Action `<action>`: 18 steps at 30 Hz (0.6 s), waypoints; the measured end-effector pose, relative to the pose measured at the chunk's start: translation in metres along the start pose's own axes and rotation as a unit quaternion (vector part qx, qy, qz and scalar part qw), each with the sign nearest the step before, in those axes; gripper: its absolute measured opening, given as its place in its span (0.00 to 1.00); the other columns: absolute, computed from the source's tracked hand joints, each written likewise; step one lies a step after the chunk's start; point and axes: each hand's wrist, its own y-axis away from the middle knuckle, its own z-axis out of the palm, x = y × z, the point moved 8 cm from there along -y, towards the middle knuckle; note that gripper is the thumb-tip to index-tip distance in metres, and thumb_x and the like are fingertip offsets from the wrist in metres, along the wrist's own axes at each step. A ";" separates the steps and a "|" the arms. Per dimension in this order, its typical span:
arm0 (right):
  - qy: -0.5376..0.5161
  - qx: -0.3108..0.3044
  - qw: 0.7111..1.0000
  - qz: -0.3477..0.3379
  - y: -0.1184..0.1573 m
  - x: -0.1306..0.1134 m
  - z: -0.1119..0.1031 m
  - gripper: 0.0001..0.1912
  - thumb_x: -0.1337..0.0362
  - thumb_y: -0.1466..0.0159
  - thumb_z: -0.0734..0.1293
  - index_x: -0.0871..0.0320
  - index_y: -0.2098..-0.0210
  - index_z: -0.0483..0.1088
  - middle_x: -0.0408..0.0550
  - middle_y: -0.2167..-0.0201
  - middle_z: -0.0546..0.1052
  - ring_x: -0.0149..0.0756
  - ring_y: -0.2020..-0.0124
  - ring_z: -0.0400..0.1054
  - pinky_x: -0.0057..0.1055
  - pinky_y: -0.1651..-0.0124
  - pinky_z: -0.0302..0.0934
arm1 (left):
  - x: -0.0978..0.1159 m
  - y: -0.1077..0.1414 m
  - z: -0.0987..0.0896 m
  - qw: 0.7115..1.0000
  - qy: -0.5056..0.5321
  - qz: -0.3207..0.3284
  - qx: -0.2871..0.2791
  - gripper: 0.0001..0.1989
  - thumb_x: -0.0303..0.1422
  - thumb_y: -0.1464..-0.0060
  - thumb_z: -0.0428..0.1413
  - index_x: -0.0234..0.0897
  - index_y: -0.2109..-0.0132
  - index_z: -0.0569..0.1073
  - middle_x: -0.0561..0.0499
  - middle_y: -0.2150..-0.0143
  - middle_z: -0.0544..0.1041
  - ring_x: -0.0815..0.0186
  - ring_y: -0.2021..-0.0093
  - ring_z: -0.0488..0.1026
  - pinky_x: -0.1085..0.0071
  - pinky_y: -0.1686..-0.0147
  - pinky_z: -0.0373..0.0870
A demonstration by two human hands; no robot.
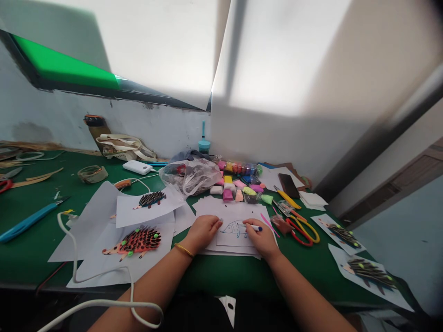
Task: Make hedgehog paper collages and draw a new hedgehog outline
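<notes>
Left hand: we saw the left hand point(203, 233) resting at the left side of the drawing sheet point(226, 240), a yellow bangle point(184, 250) at its wrist; we could not tell whether its fingertips met.
Right hand: we saw the right hand point(262, 237) with its fingers closed on a marker point(254, 228), apart from the left hand.
Drawing: a spiny animal outlined in blue point(235, 228) lay between the hands, on a paper stack near the middle of the front edge of the worktop point(214, 272).
Left part: we noted a red-and-black hedgehog picture point(138, 242) near the front edge, a smaller dark hedgehog picture point(150, 200) behind it, and a blue cutter point(29, 222) towards the left edge.
Behind the stack: coloured clay packets point(227, 194) lay in a cluster, just beside a clear plastic bag point(194, 177).
Right of the stack: we found red-handled scissors point(299, 233), with yellow handles point(308, 228) alongside, and a dark phone point(288, 186) farther back.
Right front corner: two spiny-animal pictures point(368, 269) lay on white sheets.
Far edge: we observed a white device point(137, 167), a fabric bag point(126, 146), a tilted bottle point(97, 131) and a blue-lidded cup point(204, 146).
</notes>
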 end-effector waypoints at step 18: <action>0.023 0.014 1.000 -0.001 -0.002 0.002 -0.001 0.15 0.56 0.41 0.62 0.55 0.63 0.76 0.48 0.60 0.80 0.44 0.55 0.72 0.36 0.49 0.63 | 0.000 0.000 -0.001 1.000 0.004 0.007 0.002 0.19 0.42 0.34 0.42 0.38 0.69 0.69 0.50 0.68 0.74 0.64 0.66 0.69 0.70 0.66 0.58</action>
